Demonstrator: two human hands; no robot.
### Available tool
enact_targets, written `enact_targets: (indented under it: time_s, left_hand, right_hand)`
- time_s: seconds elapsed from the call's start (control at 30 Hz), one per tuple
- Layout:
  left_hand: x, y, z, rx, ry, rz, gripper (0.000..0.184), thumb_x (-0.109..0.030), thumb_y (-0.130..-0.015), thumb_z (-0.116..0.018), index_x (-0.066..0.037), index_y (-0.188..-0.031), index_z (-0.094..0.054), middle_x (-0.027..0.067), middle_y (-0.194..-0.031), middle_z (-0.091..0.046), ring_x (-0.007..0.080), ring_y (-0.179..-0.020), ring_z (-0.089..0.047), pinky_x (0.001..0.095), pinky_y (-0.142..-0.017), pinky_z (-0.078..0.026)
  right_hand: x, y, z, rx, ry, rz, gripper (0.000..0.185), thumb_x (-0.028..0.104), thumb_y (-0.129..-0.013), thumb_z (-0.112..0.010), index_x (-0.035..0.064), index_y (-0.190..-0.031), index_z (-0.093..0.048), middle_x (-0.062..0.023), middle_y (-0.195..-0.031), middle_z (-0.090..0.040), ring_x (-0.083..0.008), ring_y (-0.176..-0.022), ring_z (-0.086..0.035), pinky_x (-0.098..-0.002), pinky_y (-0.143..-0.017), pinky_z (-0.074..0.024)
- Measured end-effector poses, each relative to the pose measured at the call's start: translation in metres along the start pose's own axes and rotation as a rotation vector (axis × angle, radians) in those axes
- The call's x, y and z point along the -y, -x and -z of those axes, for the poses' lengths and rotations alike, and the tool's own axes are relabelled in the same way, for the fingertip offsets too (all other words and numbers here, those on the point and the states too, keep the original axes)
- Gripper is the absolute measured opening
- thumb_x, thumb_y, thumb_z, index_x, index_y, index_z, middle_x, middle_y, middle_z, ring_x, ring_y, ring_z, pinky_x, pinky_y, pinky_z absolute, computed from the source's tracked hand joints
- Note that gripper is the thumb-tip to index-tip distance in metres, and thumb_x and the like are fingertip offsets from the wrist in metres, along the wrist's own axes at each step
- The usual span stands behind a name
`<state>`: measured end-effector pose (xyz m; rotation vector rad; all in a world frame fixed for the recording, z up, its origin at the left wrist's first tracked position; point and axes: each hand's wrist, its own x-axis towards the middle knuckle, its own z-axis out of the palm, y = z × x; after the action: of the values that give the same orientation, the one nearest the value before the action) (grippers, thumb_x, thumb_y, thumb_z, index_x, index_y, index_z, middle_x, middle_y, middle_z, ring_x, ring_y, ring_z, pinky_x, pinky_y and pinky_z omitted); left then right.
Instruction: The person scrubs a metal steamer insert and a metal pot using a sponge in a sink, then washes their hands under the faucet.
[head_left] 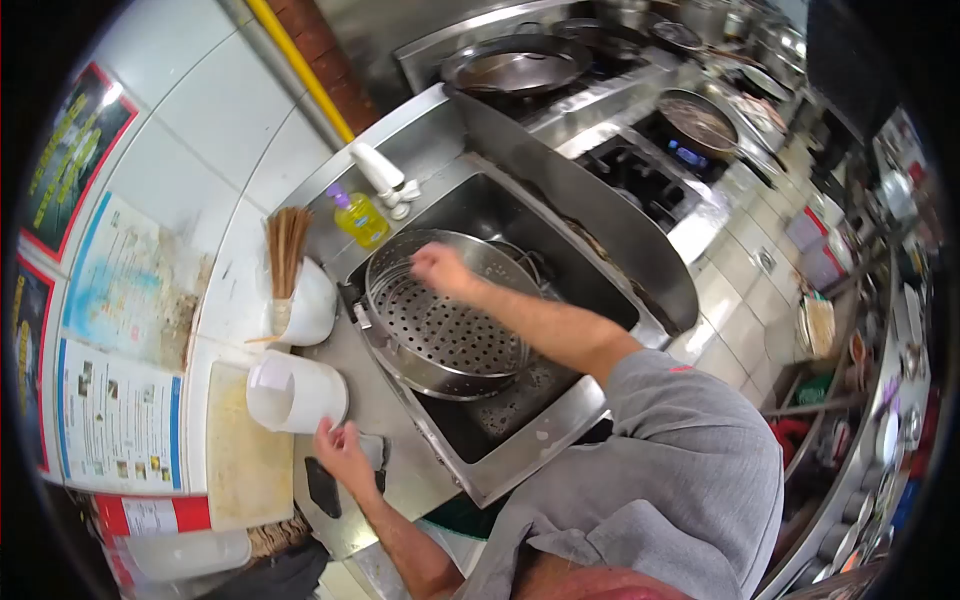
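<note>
My right hand [442, 272] is over a large metal steamer pot [410, 368] with a perforated bottom, which sits in the sink [497, 195]. Its fingers are curled closed, and whatever they may hold is too small to make out. My left hand [344, 460] is above the steel counter [375, 510], its fingers loosely apart and holding nothing I can see. Just beyond its fingertips lies a white plastic container [325, 392] on its side. A dark flat object [322, 488] and a grey pad [373, 450] are beside that hand.
A white faucet [378, 172] and a yellow soap bottle [358, 218] stand behind the sink. A bamboo brush [286, 250] sits in a white holder [312, 305]. A cutting board [232, 450] lies at the left. Beyond the sink's splash guard [600, 220] is a stove with pans [697, 125].
</note>
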<state>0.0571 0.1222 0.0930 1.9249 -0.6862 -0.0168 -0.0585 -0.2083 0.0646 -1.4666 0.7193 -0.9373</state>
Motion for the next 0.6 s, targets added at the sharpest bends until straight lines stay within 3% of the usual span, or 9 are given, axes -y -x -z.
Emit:
enact_targets:
  time_s: [0.03,0.1,0.23,0.27,0.37,0.43,0.5,0.53,0.6]
  left_hand:
    - [-0.023,-0.003,-0.012,0.055,0.020,-0.014,0.041,-0.006,-0.076,-0.065,0.000,-0.114,-0.050,0.0107,-0.104,-0.051,0.0173,-0.084,-0.052,0.0286,-0.074,-0.045]
    - [-0.060,-0.009,-0.040,0.139,0.068,-0.087,0.037,-0.005,-0.076,-0.064,0.000,-0.111,-0.052,0.0093,-0.101,-0.053,0.0155,-0.082,-0.054,0.0271,-0.073,-0.045]
    - [-0.116,-0.027,-0.100,0.234,0.110,-0.172,0.033,-0.006,-0.076,-0.065,0.000,-0.107,-0.055,0.0088,-0.098,-0.055,0.0148,-0.077,-0.056,0.0266,-0.072,-0.046]
    - [-0.126,-0.032,-0.115,0.316,0.118,-0.156,0.034,-0.007,-0.076,-0.065,0.000,-0.107,-0.055,0.0093,-0.098,-0.055,0.0146,-0.077,-0.056,0.0265,-0.071,-0.046]
    - [-0.140,-0.044,-0.157,0.468,0.133,-0.134,0.035,-0.009,-0.077,-0.065,-0.001,-0.109,-0.055,0.0101,-0.099,-0.056,0.0143,-0.077,-0.056,0.0263,-0.070,-0.046]
    - [-0.144,-0.054,-0.177,0.522,0.129,-0.120,0.036,-0.009,-0.077,-0.065,-0.002,-0.110,-0.055,0.0105,-0.099,-0.056,0.0142,-0.077,-0.056,0.0264,-0.070,-0.046]
    - [-0.142,-0.065,-0.195,0.625,0.070,-0.106,0.038,-0.009,-0.077,-0.065,-0.002,-0.112,-0.054,0.0109,-0.098,-0.056,0.0140,-0.077,-0.056,0.0267,-0.070,-0.047]
    - [-0.139,-0.072,-0.203,0.655,0.049,-0.074,0.041,-0.011,-0.077,-0.066,-0.002,-0.114,-0.052,0.0113,-0.098,-0.057,0.0143,-0.077,-0.056,0.0268,-0.071,-0.047]
    - [-0.132,-0.089,-0.219,0.679,0.026,-0.067,0.042,-0.012,-0.077,-0.066,-0.002,-0.115,-0.052,0.0114,-0.100,-0.057,0.0140,-0.077,-0.056,0.0266,-0.071,-0.047]
  right_hand:
    - [-0.006,-0.022,0.016,-0.062,0.023,-0.115,0.019,0.013,-0.071,-0.062,0.0014,-0.085,-0.063,-0.0104,-0.077,-0.063,-0.0189,-0.072,-0.060,-0.0329,-0.068,-0.0487]
    - [-0.046,-0.076,0.041,-0.114,0.177,-0.029,0.019,0.016,-0.073,-0.063,0.0039,-0.086,-0.064,-0.0140,-0.083,-0.064,-0.0237,-0.075,-0.062,-0.0338,-0.071,-0.0488]
    - [-0.044,-0.142,0.060,-0.120,0.408,-0.047,0.034,0.022,-0.074,-0.066,0.0020,-0.101,-0.061,-0.0193,-0.099,-0.062,-0.0298,-0.095,-0.059,-0.0365,-0.083,-0.0457]
    - [-0.044,-0.156,0.061,-0.063,0.427,-0.070,0.047,0.030,-0.075,-0.065,0.0007,-0.111,-0.055,-0.0217,-0.110,-0.057,-0.0312,-0.103,-0.055,-0.0371,-0.088,-0.0429]
    - [-0.064,-0.206,0.047,-0.052,0.291,-0.172,0.055,0.038,-0.077,-0.062,0.0002,-0.116,-0.052,-0.0224,-0.114,-0.054,-0.0320,-0.108,-0.051,-0.0369,-0.092,-0.0399]
    - [-0.061,-0.226,0.041,-0.030,0.338,-0.153,0.059,0.045,-0.079,-0.058,-0.0018,-0.114,-0.051,-0.0206,-0.107,-0.058,-0.0289,-0.089,-0.061,-0.0375,-0.076,-0.0491]
    - [-0.063,-0.240,0.043,0.237,0.157,-0.405,0.058,0.048,-0.081,-0.056,-0.0031,-0.108,-0.053,-0.0164,-0.094,-0.061,-0.0223,-0.061,-0.061,-0.0340,-0.049,-0.0494]
    - [-0.064,-0.246,0.041,0.267,0.126,-0.435,0.051,0.042,-0.082,-0.058,0.0000,-0.111,-0.053,-0.0081,-0.080,-0.060,-0.0133,-0.047,-0.051,-0.0247,-0.035,-0.0404]
    - [-0.070,-0.255,0.039,0.267,0.077,-0.423,0.048,0.042,-0.080,-0.062,-0.0008,-0.103,-0.056,-0.0085,-0.078,-0.061,-0.0143,-0.047,-0.052,-0.0262,-0.036,-0.0412]
